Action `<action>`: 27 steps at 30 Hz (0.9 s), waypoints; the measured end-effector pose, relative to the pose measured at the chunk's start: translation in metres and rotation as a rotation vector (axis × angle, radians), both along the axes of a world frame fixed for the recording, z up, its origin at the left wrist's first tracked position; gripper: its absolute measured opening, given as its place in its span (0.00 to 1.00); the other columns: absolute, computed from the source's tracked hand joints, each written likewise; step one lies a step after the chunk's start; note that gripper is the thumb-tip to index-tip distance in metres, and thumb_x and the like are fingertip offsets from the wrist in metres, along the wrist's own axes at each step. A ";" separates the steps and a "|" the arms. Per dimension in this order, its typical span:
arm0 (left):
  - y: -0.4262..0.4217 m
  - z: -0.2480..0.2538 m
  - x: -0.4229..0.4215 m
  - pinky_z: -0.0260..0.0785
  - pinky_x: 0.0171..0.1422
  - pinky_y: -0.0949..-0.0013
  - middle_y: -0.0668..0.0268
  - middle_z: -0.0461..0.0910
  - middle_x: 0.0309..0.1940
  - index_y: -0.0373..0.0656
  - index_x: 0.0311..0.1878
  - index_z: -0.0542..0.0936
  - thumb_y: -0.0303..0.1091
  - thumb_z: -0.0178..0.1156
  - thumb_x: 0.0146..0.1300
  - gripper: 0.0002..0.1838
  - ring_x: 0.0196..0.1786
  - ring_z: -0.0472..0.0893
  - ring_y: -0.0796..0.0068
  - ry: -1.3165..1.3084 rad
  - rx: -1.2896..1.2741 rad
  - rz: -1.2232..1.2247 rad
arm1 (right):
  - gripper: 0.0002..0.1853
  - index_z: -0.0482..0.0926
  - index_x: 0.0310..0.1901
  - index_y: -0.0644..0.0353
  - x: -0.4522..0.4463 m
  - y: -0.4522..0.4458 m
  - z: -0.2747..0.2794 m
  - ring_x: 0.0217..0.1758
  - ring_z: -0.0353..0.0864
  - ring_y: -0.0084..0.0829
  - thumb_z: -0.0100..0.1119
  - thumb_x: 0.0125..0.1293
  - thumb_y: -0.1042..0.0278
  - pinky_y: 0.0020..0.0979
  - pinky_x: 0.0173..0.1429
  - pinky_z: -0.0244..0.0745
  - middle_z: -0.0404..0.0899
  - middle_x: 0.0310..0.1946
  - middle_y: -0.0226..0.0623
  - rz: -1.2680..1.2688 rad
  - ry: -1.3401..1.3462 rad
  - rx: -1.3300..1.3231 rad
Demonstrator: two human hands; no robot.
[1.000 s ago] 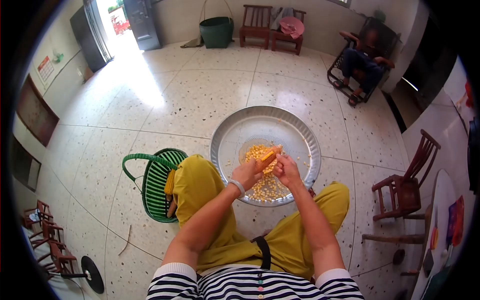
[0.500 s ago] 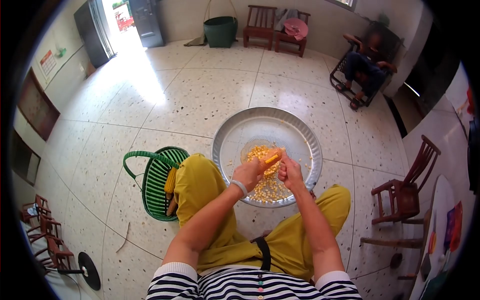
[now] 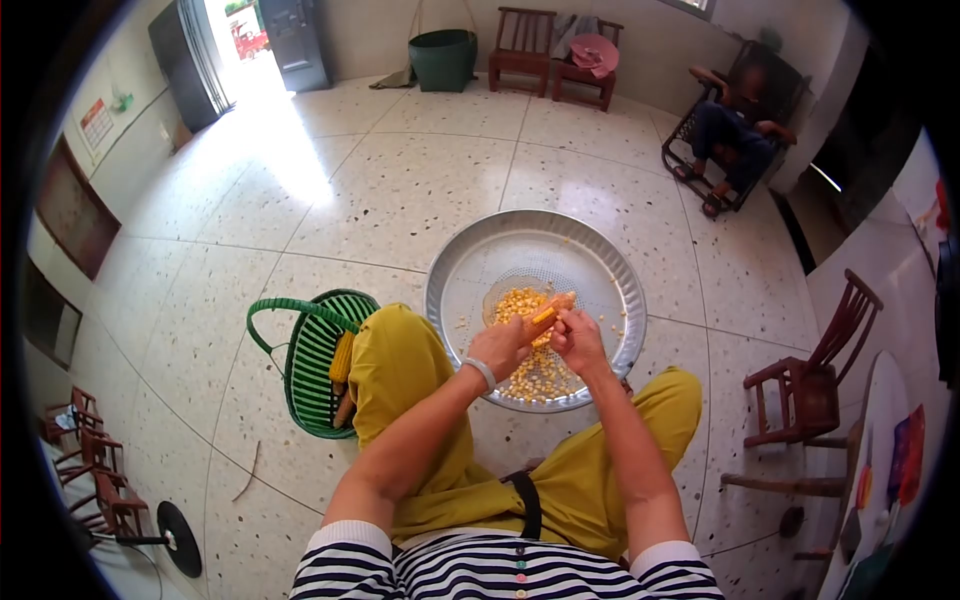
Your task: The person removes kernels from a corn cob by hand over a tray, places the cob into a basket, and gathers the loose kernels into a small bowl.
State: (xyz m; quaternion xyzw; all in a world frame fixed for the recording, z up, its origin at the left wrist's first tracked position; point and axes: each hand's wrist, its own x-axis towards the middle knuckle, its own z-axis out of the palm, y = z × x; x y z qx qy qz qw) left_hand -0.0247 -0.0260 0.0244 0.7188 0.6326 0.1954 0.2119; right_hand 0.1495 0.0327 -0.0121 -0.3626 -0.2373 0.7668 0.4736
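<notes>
My left hand (image 3: 497,349) is wrapped round a partly stripped corn cob (image 3: 563,301), which still has a strip of yellow kernels along it. The cob points up and to the right. My right hand (image 3: 580,345) has its fingers curled and pressed against the cob's near side; its fingertips are partly hidden. Beneath both hands lies a wide round metal pan (image 3: 460,257) with a perforated middle. Loose corn kernels (image 3: 540,380) are heaped and scattered in it. By my left knee stands a green basket (image 3: 297,392) with a yellow ear of corn (image 3: 342,358) inside.
A small wooden chair (image 3: 810,390) stands to the right, beside a white table (image 3: 880,400). Farther off, a person (image 3: 735,130) sits in a reclining chair. A dark green bucket (image 3: 443,62) and wooden chairs (image 3: 520,50) line the back wall. An open door (image 3: 293,45) is at upper left.
My right hand has shifted slightly left and its grip has changed, showing more of the cob's far end. My left hand keeps holding the cob.
</notes>
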 end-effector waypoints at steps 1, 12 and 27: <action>0.000 -0.001 0.000 0.69 0.43 0.51 0.47 0.79 0.33 0.39 0.43 0.67 0.42 0.62 0.57 0.19 0.40 0.78 0.46 0.000 0.005 0.003 | 0.08 0.64 0.34 0.54 0.002 0.000 -0.004 0.16 0.65 0.22 0.54 0.66 0.71 0.23 0.18 0.61 0.68 0.19 0.29 0.017 -0.014 0.020; 0.002 -0.001 -0.001 0.69 0.44 0.52 0.47 0.79 0.33 0.39 0.42 0.67 0.39 0.63 0.56 0.19 0.40 0.78 0.46 0.027 0.006 0.021 | 0.08 0.67 0.32 0.54 -0.003 -0.005 0.006 0.13 0.63 0.21 0.56 0.63 0.64 0.23 0.16 0.58 0.66 0.18 0.28 -0.092 -0.305 0.025; 0.001 -0.011 0.005 0.70 0.36 0.51 0.50 0.78 0.26 0.38 0.38 0.67 0.39 0.58 0.60 0.15 0.33 0.80 0.47 0.123 0.065 -0.014 | 0.13 0.64 0.31 0.56 -0.005 -0.001 -0.012 0.18 0.69 0.23 0.60 0.64 0.66 0.24 0.19 0.64 0.69 0.20 0.30 0.043 -0.102 -0.087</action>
